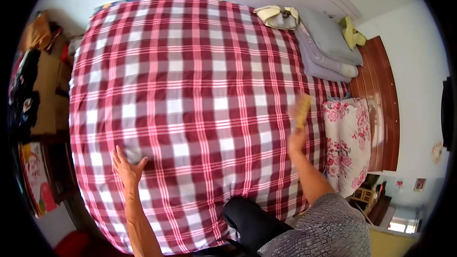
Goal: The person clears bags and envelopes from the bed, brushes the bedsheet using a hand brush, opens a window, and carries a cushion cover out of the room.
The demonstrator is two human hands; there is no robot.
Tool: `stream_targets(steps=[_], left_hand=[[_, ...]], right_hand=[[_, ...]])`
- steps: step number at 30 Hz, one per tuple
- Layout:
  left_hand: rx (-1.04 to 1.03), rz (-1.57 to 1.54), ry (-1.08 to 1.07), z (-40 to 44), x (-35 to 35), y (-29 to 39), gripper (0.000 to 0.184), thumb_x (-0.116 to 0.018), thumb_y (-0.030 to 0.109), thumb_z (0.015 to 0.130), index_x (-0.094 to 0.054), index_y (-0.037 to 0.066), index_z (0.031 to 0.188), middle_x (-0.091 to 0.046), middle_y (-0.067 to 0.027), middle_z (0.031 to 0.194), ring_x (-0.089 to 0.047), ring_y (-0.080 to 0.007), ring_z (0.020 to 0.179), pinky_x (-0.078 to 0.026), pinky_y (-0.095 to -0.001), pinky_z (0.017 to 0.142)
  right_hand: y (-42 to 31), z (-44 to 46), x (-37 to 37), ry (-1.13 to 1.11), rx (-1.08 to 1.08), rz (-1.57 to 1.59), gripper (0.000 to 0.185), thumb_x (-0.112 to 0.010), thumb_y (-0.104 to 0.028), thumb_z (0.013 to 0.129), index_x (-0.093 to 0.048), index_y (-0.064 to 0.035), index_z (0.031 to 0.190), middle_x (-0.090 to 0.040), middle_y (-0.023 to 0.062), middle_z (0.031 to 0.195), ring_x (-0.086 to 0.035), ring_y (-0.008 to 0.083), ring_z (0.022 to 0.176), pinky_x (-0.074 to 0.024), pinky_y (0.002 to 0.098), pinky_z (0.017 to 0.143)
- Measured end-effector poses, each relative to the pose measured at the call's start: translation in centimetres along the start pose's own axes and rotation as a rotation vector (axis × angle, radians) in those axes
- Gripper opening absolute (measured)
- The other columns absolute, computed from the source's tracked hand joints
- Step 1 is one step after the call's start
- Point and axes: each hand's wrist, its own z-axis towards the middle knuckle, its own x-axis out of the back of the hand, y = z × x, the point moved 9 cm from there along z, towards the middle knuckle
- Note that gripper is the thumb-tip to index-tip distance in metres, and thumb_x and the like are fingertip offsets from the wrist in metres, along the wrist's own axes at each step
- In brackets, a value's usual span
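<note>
A red, white and grey plaid sheet (pixel 197 100) covers the bed. At the lower left, my left hand (pixel 127 169) is over the sheet with its fingers spread and nothing in it; whether it presses on the cloth I cannot tell. My right hand (pixel 297 140) grips the handle of a yellow bed brush (pixel 303 109) on the right side of the bed. Motion blurs the brush head, so its contact with the sheet is unclear. One knee in black trousers (pixel 252 221) rests at the bed's near edge.
Along the right lie a floral pillow (pixel 346 143), folded grey bedding (pixel 328 38) and a cream bundle (pixel 278 17). A brown wooden headboard (pixel 383 109) stands behind them. Cardboard boxes (pixel 47 93) and dark clothing (pixel 24 95) crowd the left side.
</note>
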Motion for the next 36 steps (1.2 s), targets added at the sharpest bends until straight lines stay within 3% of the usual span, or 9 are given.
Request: stream_targets(steps=[7,9,14,15,19,21,27,32,36], left_hand=[[0.066,0.204,-0.13,5.8,-6.4,1.9,0.13,-0.089,0.054,0.063,-0.012,0.012,0.159,-0.006,-0.0277,0.163,-0.01,-0.0578,0.144,-0.032,-0.0746,0.104],[0.114,0.209,-0.175,5.1,-6.3,1.9,0.13,-0.089,0.053,0.064,-0.012,0.01,0.159,-0.007,-0.0287,0.162,-0.01,-0.0587,0.144,-0.028,-0.0727,0.108],[-0.018,0.278,-0.114,7.0,-8.6,-0.4,0.132,-0.088,0.054,0.065,-0.007,0.01,0.159,-0.003,-0.0295,0.162,-0.007,-0.0553,0.147,-0.021,-0.0737,0.109],[-0.062,0.325,-0.1,8.0,-8.6,-1.5,0.132,-0.087,0.055,0.066,-0.007,0.008,0.159,-0.004,-0.0317,0.162,-0.007,-0.0548,0.147,-0.017,-0.0699,0.114],[-0.045,0.345,-0.163,6.5,-7.7,1.9,0.131,-0.085,0.06,0.066,-0.009,0.005,0.158,-0.008,-0.0369,0.159,-0.012,-0.0529,0.147,-0.013,-0.0622,0.118],[-0.03,0.327,-0.135,7.3,-7.6,1.5,0.13,-0.084,0.059,0.067,-0.009,0.002,0.158,-0.01,-0.0374,0.158,-0.01,-0.0522,0.148,-0.01,-0.0634,0.118],[0.044,0.4,-0.265,6.7,-6.5,5.3,0.126,-0.083,0.062,0.067,-0.018,-0.001,0.155,-0.018,-0.039,0.155,-0.021,-0.0533,0.145,-0.023,-0.0587,0.119],[-0.719,0.052,0.269,-1.1,-11.7,32.8,0.076,-0.068,-0.009,0.077,-0.038,-0.002,0.146,-0.043,-0.0229,0.148,-0.044,-0.0392,0.136,-0.037,-0.0502,0.117],[-1.102,-0.155,0.023,-12.3,-24.0,57.4,0.07,-0.073,0.021,0.085,-0.042,0.0,0.144,-0.041,-0.0205,0.15,-0.032,-0.038,0.144,-0.02,-0.0552,0.12]], right_hand=[[3.2,12.5,-2.0,0.215,-0.275,0.074,0.032,-0.056,-0.028,0.097,-0.07,0.0008,0.091,-0.071,0.0167,0.084,-0.07,0.032,0.074,-0.0533,0.0441,0.064],[-4.5,14.6,-15.2,0.142,0.026,-0.378,0.03,-0.056,-0.029,0.097,-0.069,-0.003,0.096,-0.07,0.0173,0.08,-0.071,0.0314,0.077,-0.0529,0.0496,0.062],[-40.5,-6.3,-23.4,-1.314,0.735,0.054,0.024,-0.057,-0.023,0.099,-0.065,-0.0099,0.117,-0.068,0.0101,0.079,-0.064,0.0187,0.064,-0.0509,0.0347,0.056],[-41.7,-8.2,-24.6,-1.113,1.007,0.341,0.022,-0.054,-0.025,0.101,-0.064,-0.0174,0.119,-0.061,0.0025,0.071,-0.046,0.0089,0.048,-0.0404,0.0281,0.04],[-33.7,3.5,-18.2,-0.701,0.508,0.671,0.033,-0.049,-0.019,0.105,-0.055,-0.0148,0.137,-0.068,0.007,0.102,-0.052,0.0073,0.057,-0.042,0.0188,0.044],[-25.8,10.5,-11.1,-0.559,0.128,0.277,0.036,-0.049,-0.024,0.106,-0.054,-0.008,0.137,-0.069,0.0118,0.103,-0.064,0.0155,0.077,-0.0515,0.0279,0.06],[-3.3,15.5,-3.9,0.081,0.288,-0.187,0.041,-0.058,-0.022,0.097,-0.052,-0.0086,0.136,-0.069,0.0189,0.095,-0.07,0.0356,0.085,-0.056,0.0437,0.076],[-0.4,18.2,-5.3,0.008,0.185,-0.22,0.042,-0.061,-0.02,0.095,-0.051,-0.0114,0.135,-0.069,0.0202,0.097,-0.069,0.0391,0.088,-0.0562,0.0443,0.076],[-0.2,24.4,-2.4,0.011,0.226,0.211,0.042,-0.056,-0.024,0.101,-0.051,-0.0013,0.135,-0.067,0.026,0.105,-0.067,0.0391,0.092,-0.0514,0.0429,0.079]])
